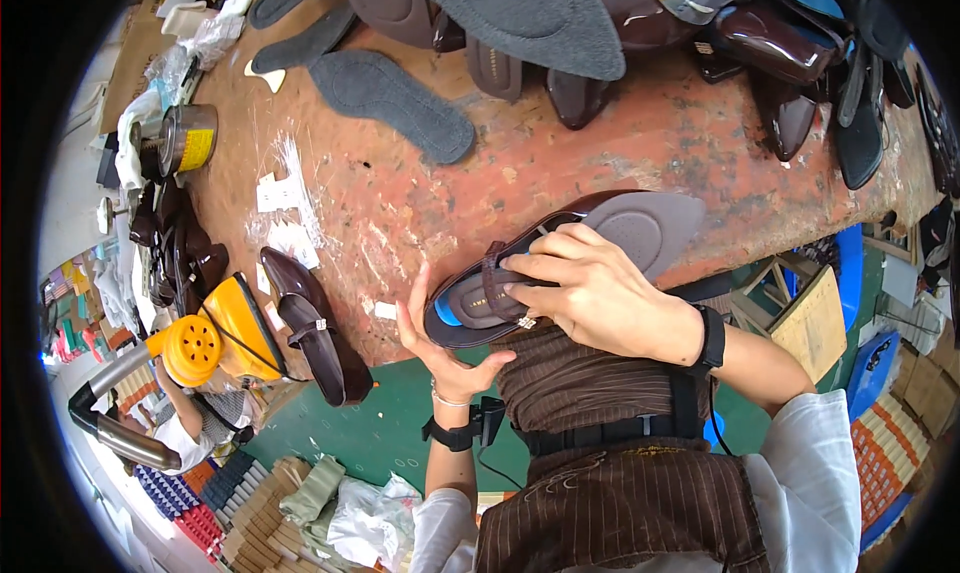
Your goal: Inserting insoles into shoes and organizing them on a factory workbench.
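Bracing heel of dark strapped shoe [472,306], between the hands, against wide-spread left hand [443,361]. Curling right hand [595,291] over shoe's opening; can't tell whether pinching. Note grey pointed insole [655,228] just beyond right hand, second shoe [318,338] left of left hand, dark-grey insole [395,103] ahead.

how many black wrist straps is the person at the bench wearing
2. One, carrying a small black device, is the left wrist strap, below the left hand; the other is the right wrist strap, behind the right hand. Both wrists show.
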Available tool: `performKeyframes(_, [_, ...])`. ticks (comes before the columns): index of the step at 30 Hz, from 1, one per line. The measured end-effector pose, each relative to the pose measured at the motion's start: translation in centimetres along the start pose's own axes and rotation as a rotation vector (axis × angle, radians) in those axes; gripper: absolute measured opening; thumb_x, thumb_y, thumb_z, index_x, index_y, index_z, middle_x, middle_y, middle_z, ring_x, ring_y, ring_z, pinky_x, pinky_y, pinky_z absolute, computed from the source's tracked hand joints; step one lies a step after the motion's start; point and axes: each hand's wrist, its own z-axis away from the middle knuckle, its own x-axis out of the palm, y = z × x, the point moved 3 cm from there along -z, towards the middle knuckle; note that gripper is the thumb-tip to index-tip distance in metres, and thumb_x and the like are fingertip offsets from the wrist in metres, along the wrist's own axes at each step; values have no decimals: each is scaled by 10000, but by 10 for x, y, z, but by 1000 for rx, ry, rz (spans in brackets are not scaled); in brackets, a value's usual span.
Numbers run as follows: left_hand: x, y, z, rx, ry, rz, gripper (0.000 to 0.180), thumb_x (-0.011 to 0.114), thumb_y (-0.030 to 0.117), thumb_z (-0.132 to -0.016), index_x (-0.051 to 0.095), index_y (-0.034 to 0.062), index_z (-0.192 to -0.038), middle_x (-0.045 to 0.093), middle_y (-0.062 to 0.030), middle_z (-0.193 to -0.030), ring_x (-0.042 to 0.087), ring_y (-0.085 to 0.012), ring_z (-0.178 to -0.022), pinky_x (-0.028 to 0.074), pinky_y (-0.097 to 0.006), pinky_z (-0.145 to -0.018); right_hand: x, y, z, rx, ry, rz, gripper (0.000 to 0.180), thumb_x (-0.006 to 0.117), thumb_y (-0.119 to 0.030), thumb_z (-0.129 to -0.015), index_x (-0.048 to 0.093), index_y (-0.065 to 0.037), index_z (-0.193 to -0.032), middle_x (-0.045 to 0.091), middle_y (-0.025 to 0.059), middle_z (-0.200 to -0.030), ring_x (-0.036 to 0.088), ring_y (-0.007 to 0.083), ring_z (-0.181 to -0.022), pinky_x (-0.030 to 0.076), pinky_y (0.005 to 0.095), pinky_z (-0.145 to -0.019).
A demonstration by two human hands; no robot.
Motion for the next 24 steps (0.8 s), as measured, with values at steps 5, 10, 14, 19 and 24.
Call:
performKeyframes(5, [0,-2,2,57,1,80,1387,896,536,-626,-56,122,-1547,320,-312,-1498,393,-429,-1367,368,-507,-1115,3,1,-14,15,-49,-76,318,752,-81,-681,737,-15,-991,683,119,-1124,611,270,-1030,477,398,-900])
performKeyframes(10, [-3,-9,3,83,-44,89,1363,895,495,-650,-57,125,-1552,350,-303,-1487,394,-452,-1367,273,-559,-1154,-2,10,-16,78,-133,-114,272,739,-71,-736,749,-25,-1004,684,115,-1151,601,273,-1025,470,390,-904])
performKeyframes(14, [-2,-12,2,107,-51,102,1340,875,511,-673,-56,130,-1558,376,-307,-1475,407,-457,-1359,240,-567,-1164,-1,4,-20,73,-190,-41,277,729,-62,-706,750,-21,-980,685,126,-1145,602,280,-1036,472,401,-911])
performKeyframes(19, [-4,-12,0,136,-66,98,1330,865,522,-682,-57,137,-1560,381,-310,-1471,412,-460,-1355,250,-567,-1157,-7,7,-21,20,-168,-52,232,727,-76,-682,735,-8,-904,686,118,-1124,600,272,-1037,479,398,-892])
performKeyframes(24, [-4,-12,1,130,-63,86,1324,864,513,-689,-57,131,-1559,385,-317,-1463,424,-461,-1342,261,-566,-1152,-4,1,-20,-77,-205,65,137,710,-99,-684,698,-22,-797,673,85,-1027,592,250,-1012,474,382,-876])
